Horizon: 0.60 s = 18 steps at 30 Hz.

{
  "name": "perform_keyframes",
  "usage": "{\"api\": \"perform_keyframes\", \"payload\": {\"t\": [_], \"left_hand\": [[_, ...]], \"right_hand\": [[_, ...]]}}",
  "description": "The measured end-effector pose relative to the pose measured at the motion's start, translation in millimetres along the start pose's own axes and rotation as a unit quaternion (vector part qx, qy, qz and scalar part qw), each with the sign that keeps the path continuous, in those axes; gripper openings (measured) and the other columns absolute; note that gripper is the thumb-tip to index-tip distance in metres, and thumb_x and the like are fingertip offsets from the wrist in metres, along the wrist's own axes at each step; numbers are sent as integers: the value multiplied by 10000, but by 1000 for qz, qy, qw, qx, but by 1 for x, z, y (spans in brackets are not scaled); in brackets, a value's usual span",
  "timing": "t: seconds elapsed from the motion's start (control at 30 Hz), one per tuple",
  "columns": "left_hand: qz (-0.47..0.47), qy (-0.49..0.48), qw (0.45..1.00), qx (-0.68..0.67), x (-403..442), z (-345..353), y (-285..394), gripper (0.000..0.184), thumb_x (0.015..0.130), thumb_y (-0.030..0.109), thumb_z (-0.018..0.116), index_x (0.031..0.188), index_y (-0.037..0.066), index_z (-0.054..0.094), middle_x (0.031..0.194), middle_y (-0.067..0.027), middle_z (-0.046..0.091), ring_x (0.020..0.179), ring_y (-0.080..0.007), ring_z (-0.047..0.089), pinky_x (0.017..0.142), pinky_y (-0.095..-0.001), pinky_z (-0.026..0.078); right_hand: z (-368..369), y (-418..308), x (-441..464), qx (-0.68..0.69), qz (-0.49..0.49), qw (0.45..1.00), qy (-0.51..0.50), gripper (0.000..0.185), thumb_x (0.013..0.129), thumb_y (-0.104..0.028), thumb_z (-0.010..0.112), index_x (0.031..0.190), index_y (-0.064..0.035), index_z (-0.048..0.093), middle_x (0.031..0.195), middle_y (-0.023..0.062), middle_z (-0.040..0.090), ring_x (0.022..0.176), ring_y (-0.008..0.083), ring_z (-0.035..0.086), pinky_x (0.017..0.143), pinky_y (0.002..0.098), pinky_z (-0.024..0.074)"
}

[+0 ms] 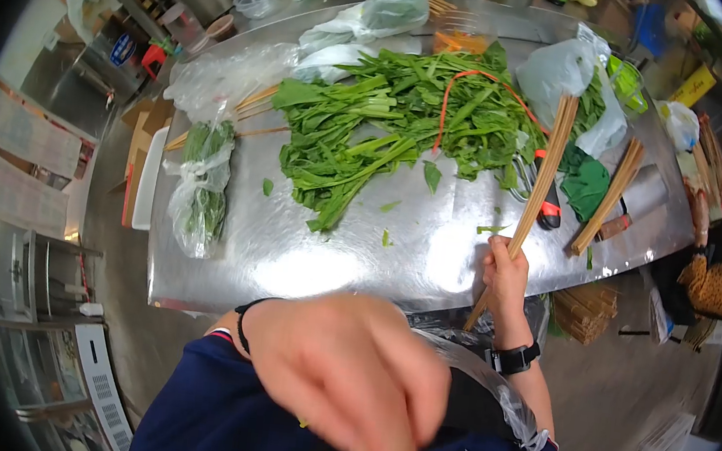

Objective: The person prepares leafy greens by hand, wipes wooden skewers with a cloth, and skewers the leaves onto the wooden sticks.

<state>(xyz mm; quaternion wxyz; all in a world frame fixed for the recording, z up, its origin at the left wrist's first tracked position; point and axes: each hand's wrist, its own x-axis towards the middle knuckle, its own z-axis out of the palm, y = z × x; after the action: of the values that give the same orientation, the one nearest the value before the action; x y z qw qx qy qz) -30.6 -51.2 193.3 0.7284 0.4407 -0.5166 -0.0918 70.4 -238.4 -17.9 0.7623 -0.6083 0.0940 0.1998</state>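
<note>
My right hand (507,278), with a black watch on the wrist, grips a bundle of long bamboo skewers (543,181) near its lower end, over the table's front edge. Close to the camera, my left hand (354,374) is blurred and large. Its fingers are pinched together, and a bit of green shows at their tips, cut off by the frame's lower edge. Leafy green vegetables (343,140) lie in a pile on the metal table (248,214). An orange-red loop (440,115) rests on the leaves. Red-and-black handled scissors (549,212) lie behind the skewers.
A second skewer bundle (611,195) and a dark green cloth-like piece (585,183) lie at the right. Bagged greens (205,187) sit at the left edge. Plastic bags (364,28) and an orange-filled container (461,41) stand at the back. More sticks (585,311) are below the table.
</note>
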Motion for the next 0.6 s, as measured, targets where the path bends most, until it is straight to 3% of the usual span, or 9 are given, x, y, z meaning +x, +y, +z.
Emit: {"api": "perform_keyframes", "payload": {"t": [0.03, 0.1, 0.2, 0.23, 0.37, 0.43, 0.57, 0.6], "left_hand": [[3, 8, 1000, 5, 7, 5, -5, 206, 737, 145, 688, 796, -48, 642, 741, -75, 560, 656, -183, 534, 504, -286, 409], [206, 36, 975, -77, 17, 21, -17, 297, 871, 220, 526, 836, -48, 648, 798, -183, 588, 558, -234, 587, 453, -224, 458], [230, 124, 956, -137, 20, 41, -14, 201, 831, 140, 580, 781, -50, 624, 750, -171, 579, 541, -241, 572, 441, -261, 454], [279, 260, 908, -173, 30, 62, -12, 197, 819, 137, 597, 730, -39, 606, 701, -149, 567, 533, -229, 565, 429, -264, 436], [310, 264, 906, -115, 24, 56, -22, 221, 814, 176, 611, 707, -17, 601, 680, -135, 566, 529, -219, 564, 422, -254, 429], [262, -46, 962, -57, 31, 14, -14, 235, 802, 226, 628, 718, 7, 610, 699, -131, 583, 540, -228, 569, 429, -253, 439], [220, -100, 970, -29, 16, 4, -21, 278, 799, 294, 626, 784, 17, 630, 730, -91, 603, 585, -265, 577, 452, -276, 452], [106, -3, 994, -34, 5, 2, -16, 224, 740, 218, 684, 758, 3, 625, 725, -74, 581, 617, -225, 554, 488, -274, 428]], "right_hand": [[3, -2, -2, -14, 4, 1000, -1, 157, 855, -202, 544, 885, -51, 511, 587, -12, 469, 391, 14, 307, 335, 174, 206], [2, 5, -1, -39, 0, 999, -5, 157, 859, -205, 539, 879, -52, 512, 586, -12, 467, 393, 13, 307, 336, 173, 205], [2, 4, -1, -63, -12, 998, -7, 160, 866, -212, 532, 870, -54, 512, 584, -12, 464, 396, 13, 308, 340, 174, 205], [2, 3, -3, -64, -14, 998, -11, 162, 869, -216, 529, 866, -54, 513, 583, -13, 463, 397, 14, 308, 342, 174, 207], [2, 6, -1, -70, -16, 997, -13, 165, 871, -217, 527, 864, -52, 514, 581, -17, 463, 398, 13, 309, 345, 173, 208], [3, 6, -1, -82, -16, 996, -9, 172, 868, -219, 530, 866, -48, 514, 581, -22, 463, 399, 13, 310, 345, 170, 206], [2, 5, -1, -96, -10, 995, -15, 186, 857, -228, 550, 893, -48, 522, 592, -13, 476, 426, 20, 358, 366, 168, 265], [1, 5, -2, -89, -5, 996, -16, 164, 856, -208, 546, 899, -50, 525, 595, -11, 479, 425, 20, 358, 366, 168, 267]]}}
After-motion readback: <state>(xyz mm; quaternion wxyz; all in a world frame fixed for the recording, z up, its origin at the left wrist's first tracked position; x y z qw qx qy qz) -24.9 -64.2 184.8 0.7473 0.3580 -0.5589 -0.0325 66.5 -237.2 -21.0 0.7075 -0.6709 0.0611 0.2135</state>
